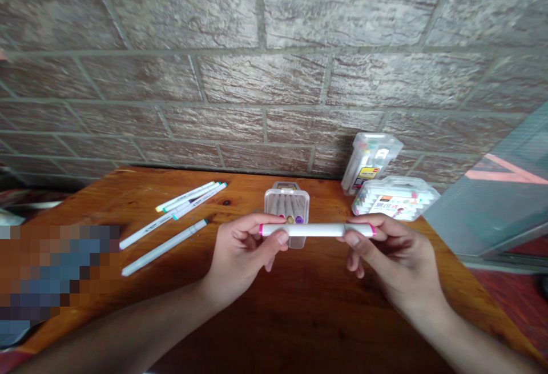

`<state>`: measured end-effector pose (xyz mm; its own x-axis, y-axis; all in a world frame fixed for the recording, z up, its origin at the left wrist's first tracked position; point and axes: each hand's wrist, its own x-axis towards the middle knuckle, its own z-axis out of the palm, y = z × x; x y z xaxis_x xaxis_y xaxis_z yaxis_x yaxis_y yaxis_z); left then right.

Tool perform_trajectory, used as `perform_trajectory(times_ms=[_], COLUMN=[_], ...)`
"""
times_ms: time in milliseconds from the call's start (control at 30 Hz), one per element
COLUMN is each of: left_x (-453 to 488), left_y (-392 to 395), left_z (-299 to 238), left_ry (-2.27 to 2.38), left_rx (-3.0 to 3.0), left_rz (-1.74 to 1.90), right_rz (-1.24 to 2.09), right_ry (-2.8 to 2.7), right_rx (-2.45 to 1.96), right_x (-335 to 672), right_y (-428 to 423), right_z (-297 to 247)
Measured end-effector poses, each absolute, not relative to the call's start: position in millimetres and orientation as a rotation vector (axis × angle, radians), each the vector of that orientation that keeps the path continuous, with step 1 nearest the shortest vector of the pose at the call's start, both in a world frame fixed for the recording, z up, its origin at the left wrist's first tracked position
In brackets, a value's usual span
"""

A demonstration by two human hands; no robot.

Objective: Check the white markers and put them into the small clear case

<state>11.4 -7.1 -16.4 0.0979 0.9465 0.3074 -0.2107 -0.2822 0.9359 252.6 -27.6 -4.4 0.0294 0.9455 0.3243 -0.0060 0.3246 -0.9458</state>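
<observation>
I hold a white marker pen with pink ends level above the wooden table. My left hand pinches its left end between thumb and fingers. My right hand grips its right end the same way. Just behind the pen stands a clear plastic marker box, open at the top, with a few coloured marker caps showing inside.
Several white markers lie loose on the table's left half. Two clear marker cases sit at the back right against the brick wall. A glass panel lies past the table's right edge.
</observation>
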Motion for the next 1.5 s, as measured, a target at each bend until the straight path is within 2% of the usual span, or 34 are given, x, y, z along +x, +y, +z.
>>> perform_trajectory(times_ms=[300,1100,1500], left_x=[10.6,9.3,13.1], left_y=[-7.2,-8.3,-8.0], left_z=[-16.1,-18.9,-18.6], left_ry=[0.898,0.917,0.779], left_rx=[1.433,1.433,1.345], left_rz=[1.415,1.362,1.448], right_rz=[0.9,1.044,1.061], right_ry=[-1.313,-1.334,-1.331], right_rx=[-1.032,-0.936,-0.892], right_x=[248.0,245.1,245.6], right_y=[-31.4,-29.2,-29.6], right_z=[0.5,4.4,1.9])
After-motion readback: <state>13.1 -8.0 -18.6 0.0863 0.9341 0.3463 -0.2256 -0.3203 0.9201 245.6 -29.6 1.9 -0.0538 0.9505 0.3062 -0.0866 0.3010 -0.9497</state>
